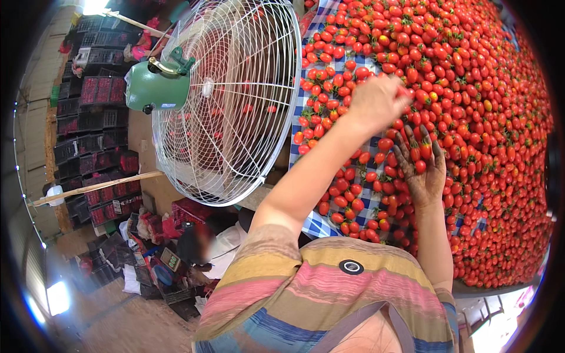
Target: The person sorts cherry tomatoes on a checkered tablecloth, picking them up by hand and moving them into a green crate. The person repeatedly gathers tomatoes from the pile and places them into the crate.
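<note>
A wide layer of red cherry tomatoes [485, 145], many with green stems, covers a surface with a blue-and-white checked cloth [368, 194]. Over the tomatoes is my left hand [380, 102], slightly blurred, back upward, with a red cherry tomato [402, 92] at its fingertips. Nearer to me and to its right, my right hand [423, 170] lies palm up with dark-stained fingers. Several cherry tomatoes [419, 158] rest on its fingers, among the loose ones.
A large fan with a white wire cage [206, 88] and green motor [158, 86] stands close on the left. Beyond it are stacked dark crates [102, 90], some holding red produce. Another person [225, 247] is at lower left, near a digital scale [170, 260].
</note>
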`<state>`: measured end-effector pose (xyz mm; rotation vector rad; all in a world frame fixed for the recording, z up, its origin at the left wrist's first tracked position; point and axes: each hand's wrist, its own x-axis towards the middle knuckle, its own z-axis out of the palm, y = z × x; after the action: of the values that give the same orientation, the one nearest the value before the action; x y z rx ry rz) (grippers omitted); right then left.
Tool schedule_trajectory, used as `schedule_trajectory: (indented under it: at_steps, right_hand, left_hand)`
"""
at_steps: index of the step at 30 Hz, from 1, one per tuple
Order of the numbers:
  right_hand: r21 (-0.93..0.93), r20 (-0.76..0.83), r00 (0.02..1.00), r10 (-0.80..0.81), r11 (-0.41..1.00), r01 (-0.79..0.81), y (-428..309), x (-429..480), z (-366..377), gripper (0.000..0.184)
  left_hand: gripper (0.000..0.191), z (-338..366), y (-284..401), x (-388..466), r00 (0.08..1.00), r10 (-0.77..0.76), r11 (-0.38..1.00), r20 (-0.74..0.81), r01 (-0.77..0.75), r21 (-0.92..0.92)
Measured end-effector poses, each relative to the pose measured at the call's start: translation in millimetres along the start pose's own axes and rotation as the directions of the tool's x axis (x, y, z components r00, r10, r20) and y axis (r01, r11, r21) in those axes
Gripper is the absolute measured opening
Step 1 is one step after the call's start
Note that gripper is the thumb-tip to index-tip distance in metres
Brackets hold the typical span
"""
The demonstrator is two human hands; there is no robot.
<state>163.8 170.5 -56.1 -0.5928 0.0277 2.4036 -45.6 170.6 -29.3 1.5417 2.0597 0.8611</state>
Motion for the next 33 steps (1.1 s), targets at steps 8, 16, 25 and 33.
schedule_trajectory:
  at_steps: [8,16,25,33]
  right_hand:
    - [0.271,0.135,0.986,0.102,0.953,-0.136,-12.5,9.4,-20.1,0.041]
    - [0.204,0.13,0.992,-0.003,0.979,-0.023,-41.6,-45.0,-23.6,0.044]
    - [0.243,0.159,0.978,-0.138,0.965,0.097,-66.6,-122.1,-42.2,0.044]
    - [0.248,0.118,0.971,-0.209,0.953,0.175,-70.0,-140.8,-59.7,0.044]
  left_hand:
    - [0.069,8.9,-102.8,-7.8,0.952,-0.121,0.866,-0.28,0.24,0.439]
    - [0.073,5.4,-73.5,-142.7,0.967,-0.172,0.827,-0.188,0.245,0.505]
    - [0.067,-33.1,-49.9,-174.1,0.984,-0.129,0.822,-0.12,0.174,0.543]
    - [0.036,30.8,18.0,-237.8,0.799,0.209,0.902,0.564,-0.38,0.204]
